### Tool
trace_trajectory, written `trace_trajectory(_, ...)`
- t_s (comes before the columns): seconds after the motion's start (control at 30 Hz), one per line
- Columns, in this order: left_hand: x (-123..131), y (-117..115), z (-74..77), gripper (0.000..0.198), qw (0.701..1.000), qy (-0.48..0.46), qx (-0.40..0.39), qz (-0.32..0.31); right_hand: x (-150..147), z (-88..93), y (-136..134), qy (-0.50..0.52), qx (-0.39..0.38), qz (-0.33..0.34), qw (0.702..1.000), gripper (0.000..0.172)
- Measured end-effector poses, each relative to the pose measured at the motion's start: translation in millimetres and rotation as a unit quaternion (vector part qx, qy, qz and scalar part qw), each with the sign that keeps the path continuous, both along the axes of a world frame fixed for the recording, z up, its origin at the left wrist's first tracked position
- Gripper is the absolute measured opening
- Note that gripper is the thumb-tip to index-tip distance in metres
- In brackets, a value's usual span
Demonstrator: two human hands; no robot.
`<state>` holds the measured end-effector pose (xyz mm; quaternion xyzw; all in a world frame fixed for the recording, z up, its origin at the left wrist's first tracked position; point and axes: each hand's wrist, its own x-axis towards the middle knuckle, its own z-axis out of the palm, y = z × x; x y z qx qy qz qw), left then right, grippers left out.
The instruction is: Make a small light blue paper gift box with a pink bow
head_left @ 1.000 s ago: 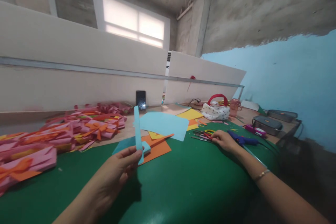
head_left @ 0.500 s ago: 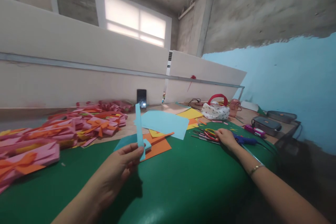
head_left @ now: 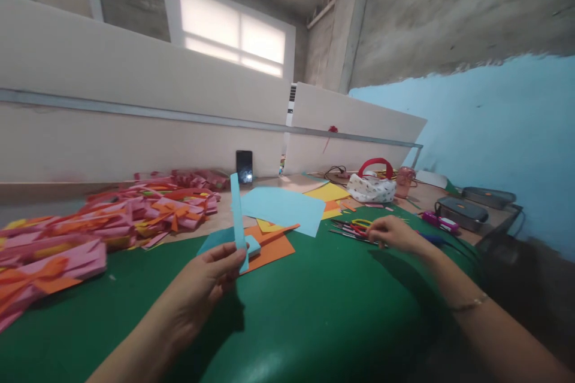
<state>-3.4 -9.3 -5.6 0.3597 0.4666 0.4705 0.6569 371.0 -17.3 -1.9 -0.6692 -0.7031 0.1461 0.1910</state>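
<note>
A light-blue paper strip [head_left: 237, 209] is pinched nearly upright between the fingers of the left hand [head_left: 209, 275], before the orange paper [head_left: 276, 253]; the right hand [head_left: 395, 232] is held, fingers curled, by the scissors [head_left: 360, 223], and whether anything is gripped cannot be told

The paper strip [head_left: 236, 206] is light blue, the large sheet [head_left: 283, 206] pale blue, the mat [head_left: 305, 305] deep green, the paper bundles [head_left: 85, 254] pink with orange bows [head_left: 49, 271], and the cloth bag [head_left: 371, 190] white with scattered dark specks.
</note>
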Motion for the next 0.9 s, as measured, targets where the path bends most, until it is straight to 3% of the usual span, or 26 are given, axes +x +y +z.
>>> trace_trajectory(0.17, 1, -3, 2.4, 0.013, 1.0, 0.001, 0.0, 0.002, 8, -21.8, 22, -0.097, 0.048, -0.039, 0.993, 0.028)
trace_trajectory(0.37, 1, 0, 0.4, 0.012, 1.0, 0.0, -0.003, 0.001, 13, -22.1, 49, -0.16, 0.079, -0.073, 0.981, 0.029)
trace_trajectory(0.6, -1, 1, -3.0, 0.014, 0.999, 0.022, 0.021, -0.012, -8, -22.6, 75, -0.165, 0.065, -0.015, 0.984, 0.02)
trace_trajectory(0.67, 0, 0, -3.4, 0.015, 0.999, 0.028, 0.032, -0.02, -16, -17.8, 76, -0.152, 0.079, -0.011, 0.985, 0.011)
trace_trajectory(0.77, 2, -2, -3.1, 0.016, 0.999, 0.042, 0.027, -0.014, -37, -1.5, 78, -0.114, 0.115, -0.019, 0.987, 0.014)
trace_trajectory(0.9, 4, -4, -1.8, 0.016, 0.998, 0.051, 0.029, 0.003, -103, 24.5, 72, -0.018, 0.122, 0.025, 0.992, 0.02)
